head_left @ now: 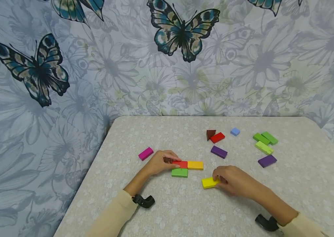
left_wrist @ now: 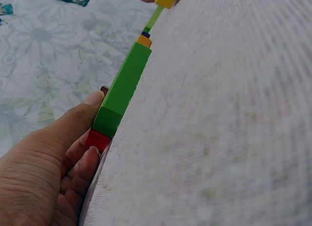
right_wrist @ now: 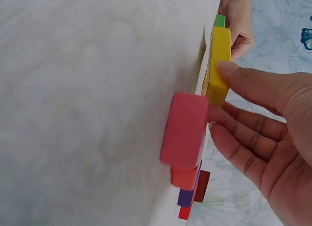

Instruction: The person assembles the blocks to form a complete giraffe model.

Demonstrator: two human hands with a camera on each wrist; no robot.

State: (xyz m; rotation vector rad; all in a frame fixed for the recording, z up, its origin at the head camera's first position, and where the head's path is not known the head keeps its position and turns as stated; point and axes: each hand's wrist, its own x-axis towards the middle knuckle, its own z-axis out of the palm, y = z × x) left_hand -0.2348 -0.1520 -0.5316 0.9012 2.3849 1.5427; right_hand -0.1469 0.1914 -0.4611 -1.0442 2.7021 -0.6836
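Observation:
My left hand (head_left: 161,162) pinches the left end of a flat red block (head_left: 181,164) between thumb and fingers. An orange-yellow block (head_left: 195,165) lies end to end with the red one, on its right. Along the near side of the red block sits a green block (head_left: 179,172). To the right and nearer me, my right hand (head_left: 234,181) holds a yellow block (head_left: 209,182) by its right end, thumb on one side and fingers on the other. A pinkish-red block (right_wrist: 185,131) stands close by the right fingers in the right wrist view; the hand hides it in the head view.
A magenta block (head_left: 146,153) lies left of the left hand. Farther back are a brown wedge (head_left: 210,134), a red block (head_left: 217,137), a purple block (head_left: 219,152) and a blue block (head_left: 235,131). Several green blocks (head_left: 264,147) and another purple block (head_left: 267,161) lie at right.

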